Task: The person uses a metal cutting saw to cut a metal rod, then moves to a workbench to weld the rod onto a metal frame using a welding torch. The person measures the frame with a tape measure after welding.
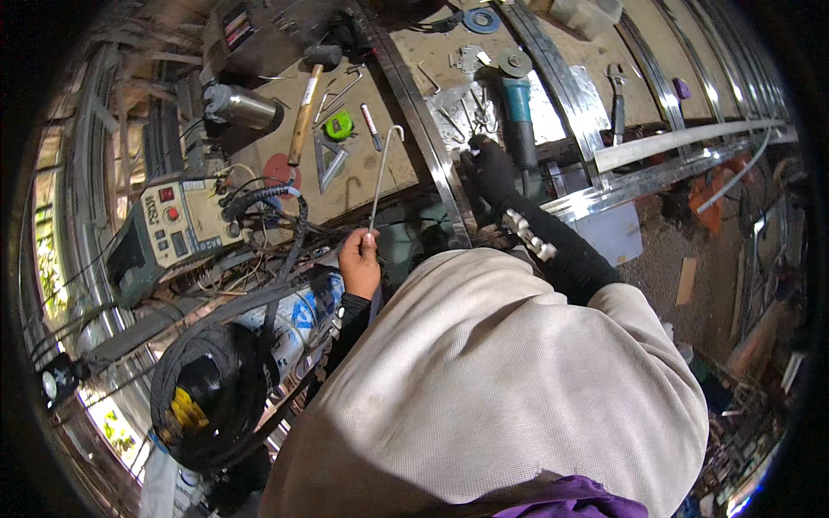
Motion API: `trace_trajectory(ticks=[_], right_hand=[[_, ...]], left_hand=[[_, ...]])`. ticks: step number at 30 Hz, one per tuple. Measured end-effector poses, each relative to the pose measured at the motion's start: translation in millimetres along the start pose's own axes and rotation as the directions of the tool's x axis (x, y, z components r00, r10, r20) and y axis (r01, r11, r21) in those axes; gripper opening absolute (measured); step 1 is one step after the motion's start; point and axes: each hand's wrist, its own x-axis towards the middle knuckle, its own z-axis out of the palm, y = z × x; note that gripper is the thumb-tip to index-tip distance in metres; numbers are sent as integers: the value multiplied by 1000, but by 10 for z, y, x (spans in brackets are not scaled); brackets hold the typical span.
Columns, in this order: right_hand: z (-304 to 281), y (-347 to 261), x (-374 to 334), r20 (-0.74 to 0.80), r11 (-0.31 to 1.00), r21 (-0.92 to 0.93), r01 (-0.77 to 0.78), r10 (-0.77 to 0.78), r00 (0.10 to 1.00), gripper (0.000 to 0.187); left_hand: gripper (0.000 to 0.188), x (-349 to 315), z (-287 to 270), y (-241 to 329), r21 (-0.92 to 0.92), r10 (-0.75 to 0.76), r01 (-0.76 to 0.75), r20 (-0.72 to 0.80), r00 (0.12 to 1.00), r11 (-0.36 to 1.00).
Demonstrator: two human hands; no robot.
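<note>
My left hand point(359, 266) is closed around the lower end of a thin metal rod point(379, 177). The rod points up and away over the bench, and its far end bends into a small hook. My right hand point(485, 160), dark and under a black sleeve, reaches onto the bench beside a teal angle grinder point(518, 112). Its fingers are too dark to make out. Just beyond it, several bent metal rods point(467, 110) lie on a shiny metal sheet. Between my hands runs a long metal bar point(423, 138).
On the left of the bench lie a mallet point(306, 108), a green tape measure point(338, 126), a marker point(371, 127), a set square point(328, 167) and a steel cylinder point(242, 107). A cabled machine point(179, 224) stands nearer left. At right are an adjustable wrench point(617, 104) and metal rails point(669, 95).
</note>
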Motion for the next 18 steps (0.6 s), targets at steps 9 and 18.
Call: trace_trajectory(ticks=[9, 18], right_hand=[[-538, -13, -1010, 137, 986, 165, 21, -44, 990, 12], [-941, 386, -638, -52, 929, -215, 302, -320, 946, 22]], left_hand=[[16, 403, 276, -15, -150, -3, 15, 79, 997, 989], [46, 348, 684, 524, 128, -60, 66, -54, 997, 990]])
